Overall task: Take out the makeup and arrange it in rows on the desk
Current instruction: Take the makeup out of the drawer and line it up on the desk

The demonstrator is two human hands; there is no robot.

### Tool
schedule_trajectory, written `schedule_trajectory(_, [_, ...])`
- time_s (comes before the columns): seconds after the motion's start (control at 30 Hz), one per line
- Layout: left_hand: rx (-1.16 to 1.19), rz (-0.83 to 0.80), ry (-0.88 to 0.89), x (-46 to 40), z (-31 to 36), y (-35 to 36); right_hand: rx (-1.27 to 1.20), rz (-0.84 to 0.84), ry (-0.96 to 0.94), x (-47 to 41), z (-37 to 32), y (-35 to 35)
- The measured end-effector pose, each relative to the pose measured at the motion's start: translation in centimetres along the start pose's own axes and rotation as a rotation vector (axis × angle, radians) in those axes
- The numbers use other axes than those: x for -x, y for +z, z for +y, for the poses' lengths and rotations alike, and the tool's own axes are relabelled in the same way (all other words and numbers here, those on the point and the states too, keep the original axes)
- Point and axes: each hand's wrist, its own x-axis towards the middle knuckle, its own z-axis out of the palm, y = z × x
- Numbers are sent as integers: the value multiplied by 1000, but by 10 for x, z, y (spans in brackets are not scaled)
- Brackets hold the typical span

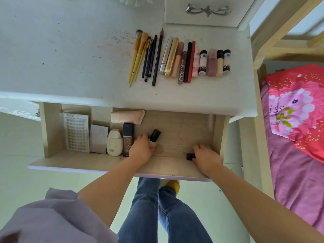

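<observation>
Both hands are inside the open wooden drawer (50, 130). My left hand (141, 149) grips a small bottle with a black cap (155, 135). My right hand (206, 156) holds a small black item (190, 156) near the drawer's front right. Still lying in the drawer are a peach tube (127, 116), a black foundation bottle (128, 137), a cream oval case (114, 142), a white box (98, 140) and a lash sheet (76, 131). On the white desk (70, 58) a row runs from yellow brushes (138, 53) through pencils and tubes (172, 58) to small bottles (214, 62).
A white drawer unit with a silver handle (207, 10) stands at the desk's back right. A bed with pink and red covers (296, 120) and a wooden frame lies to the right. The desk's left half is bare apart from stains.
</observation>
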Motion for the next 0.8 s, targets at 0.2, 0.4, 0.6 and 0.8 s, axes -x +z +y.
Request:
schedule_trajectory(0.2, [129, -109, 118, 26, 0, -21, -10, -95, -92, -2, 6, -5])
schedule_trajectory(0.4, [227, -15, 293, 65, 24, -68, -308, -112, -223, 21, -10, -45])
schedule_trajectory(0.6, [569, 244, 441, 60, 76, -183, -1114, 358, -116, 41, 10, -176])
schedule_trajectory(0.8, [688, 498, 479, -26, 132, -263, -1126, 815, 266, -23, 61, -243])
